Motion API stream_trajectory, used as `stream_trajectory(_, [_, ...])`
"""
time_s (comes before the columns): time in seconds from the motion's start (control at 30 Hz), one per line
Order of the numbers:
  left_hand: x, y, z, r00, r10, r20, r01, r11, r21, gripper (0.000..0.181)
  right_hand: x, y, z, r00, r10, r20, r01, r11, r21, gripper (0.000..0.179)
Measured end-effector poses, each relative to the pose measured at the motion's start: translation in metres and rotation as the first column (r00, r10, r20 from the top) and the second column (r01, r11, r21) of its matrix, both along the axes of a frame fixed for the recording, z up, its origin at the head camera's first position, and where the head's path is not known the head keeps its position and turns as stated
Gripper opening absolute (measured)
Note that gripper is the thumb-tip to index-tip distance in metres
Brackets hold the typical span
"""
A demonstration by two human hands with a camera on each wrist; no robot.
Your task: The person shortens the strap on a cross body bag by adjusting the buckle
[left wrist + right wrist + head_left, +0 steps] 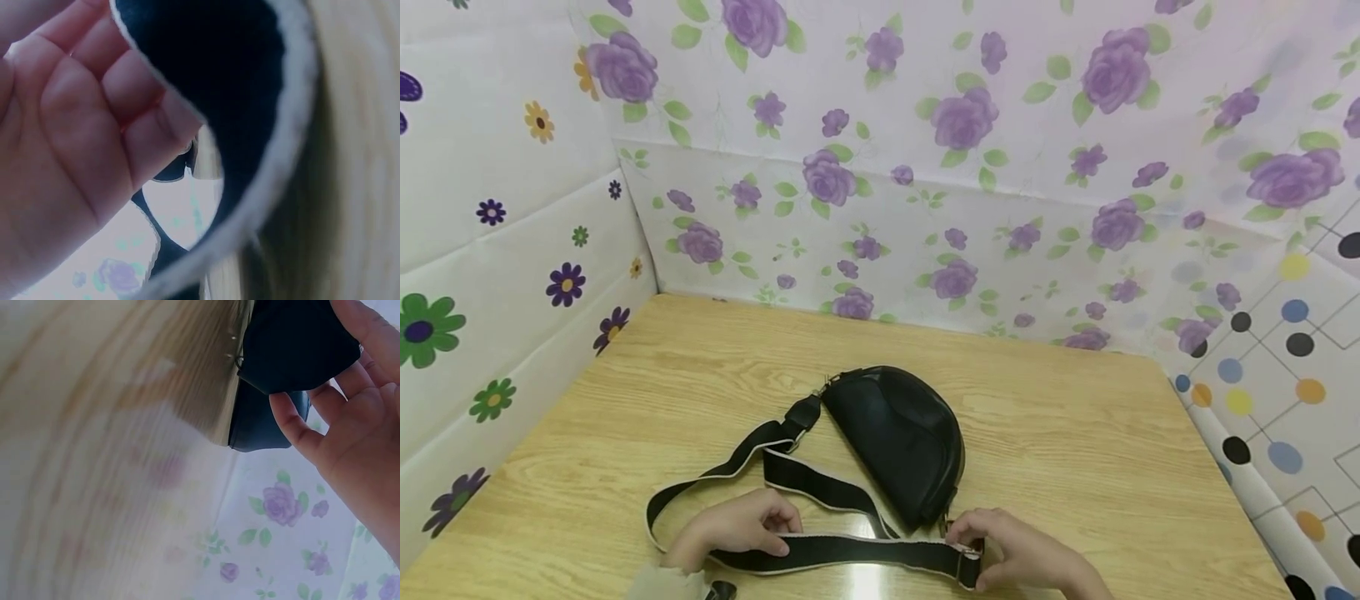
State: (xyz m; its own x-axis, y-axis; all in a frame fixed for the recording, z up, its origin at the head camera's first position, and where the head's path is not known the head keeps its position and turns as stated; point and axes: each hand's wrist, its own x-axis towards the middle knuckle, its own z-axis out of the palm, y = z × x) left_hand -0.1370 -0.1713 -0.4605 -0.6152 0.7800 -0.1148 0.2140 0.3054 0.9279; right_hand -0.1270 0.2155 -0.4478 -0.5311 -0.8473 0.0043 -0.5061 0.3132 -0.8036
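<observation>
A black half-moon shoulder bag (898, 442) lies on the table, its wide black strap (842, 550) with pale edges looped out to the left and across the front. My left hand (741, 523) pinches the front stretch of strap between thumb and fingers; the left wrist view shows the strap (206, 56) curving past the curled fingers. Beside the bag's lower corner, my right hand (1018, 550) grips the strap's right end at a metal buckle (967, 560). In the right wrist view, a black leather piece (300, 350) is between the thumb and fingers, with the bag beyond it.
The wood-grain table (1075, 450) extends behind and to the right of the bag. Flowered sheeting (865, 200) stands along the back, with more patterned sheeting (1285, 392) at the right and left. A small black object (721, 591) shows by my left wrist.
</observation>
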Motion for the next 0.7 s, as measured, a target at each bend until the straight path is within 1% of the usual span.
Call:
stream_trajectory(0.1, [0.000,0.001,-0.001,1.000,0.019,-0.008,-0.019,1.000,-0.017,0.007,0.002,0.000,0.000,0.997,-0.021,-0.068,0.024,0.999,0.038,0.042])
stream_trajectory(0.17, [0.000,0.002,-0.001,0.999,0.031,-0.009,-0.031,0.999,-0.026,0.008,0.003,0.001,0.001,0.995,-0.034,-0.095,0.040,0.998,0.058,0.042])
stream_trajectory(0.3, [0.001,0.004,0.001,0.998,0.062,0.013,-0.062,0.998,-0.032,0.011,0.004,0.002,0.003,0.994,-0.045,-0.098,0.052,0.996,0.069,0.042])
stream_trajectory(0.37, [0.000,0.005,0.003,0.997,0.071,0.005,-0.071,0.997,-0.014,0.014,0.005,0.003,0.003,0.995,-0.046,-0.090,0.052,0.997,0.061,0.042])
stream_trajectory(0.43, [-0.001,0.005,0.004,0.996,0.087,-0.012,-0.087,0.996,-0.002,0.019,0.005,0.005,0.004,0.996,-0.047,-0.077,0.050,0.998,0.047,0.042])
stream_trajectory(0.5, [-0.002,0.005,0.007,0.993,0.107,-0.047,-0.107,0.994,0.005,0.022,0.005,0.007,0.004,0.997,-0.050,-0.064,0.052,0.998,0.024,0.042])
stream_trajectory(0.53, [-0.003,0.005,0.008,0.990,0.124,-0.061,-0.124,0.992,0.002,0.023,0.005,0.008,0.004,0.997,-0.058,-0.044,0.059,0.998,0.014,0.042])
stream_trajectory(0.63, [-0.003,0.006,0.013,0.981,0.165,-0.101,-0.169,0.985,-0.030,0.025,0.005,0.009,0.005,0.995,-0.098,-0.030,0.098,0.995,-0.008,0.040])
stream_trajectory(0.7, [-0.002,0.009,0.017,0.972,0.188,-0.144,-0.199,0.978,-0.065,0.026,0.004,0.009,0.007,0.990,-0.140,-0.026,0.140,0.990,-0.015,0.035])
